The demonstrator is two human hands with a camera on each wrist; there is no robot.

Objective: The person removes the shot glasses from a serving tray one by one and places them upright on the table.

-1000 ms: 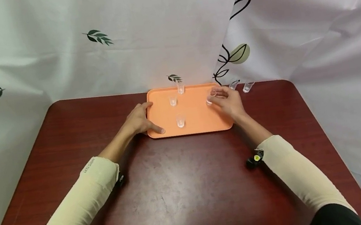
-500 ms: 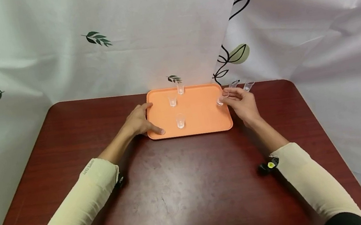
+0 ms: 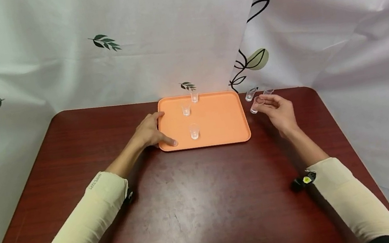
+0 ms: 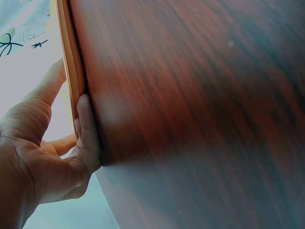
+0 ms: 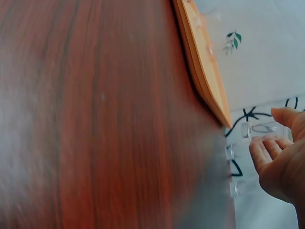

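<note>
My left hand (image 3: 147, 131) grips the left end of an orange tray (image 3: 217, 122); the left wrist view shows its fingers (image 4: 86, 126) against the tray's rim. Several small clear cups are about. Three stand on the tray: a front cup (image 3: 194, 132), a middle cup (image 3: 186, 110) and a back cup (image 3: 194, 96). Just off the tray's right end, my right hand (image 3: 280, 114) pinches another clear cup (image 3: 253, 108), held slightly tilted above the table. That held cup (image 5: 246, 130) also shows in the right wrist view.
Behind my right hand, two more clear cups sit near the table's back edge: one cup (image 3: 250, 95) leans in view, the other cup (image 3: 268, 91) is partly hidden by fingers. A white leaf-print sheet (image 3: 153, 51) hangs behind the dark red table (image 3: 207, 204).
My right hand has moved right with the clear cup, from over the tray to beyond its right end. My left hand and the tray have stayed put.
</note>
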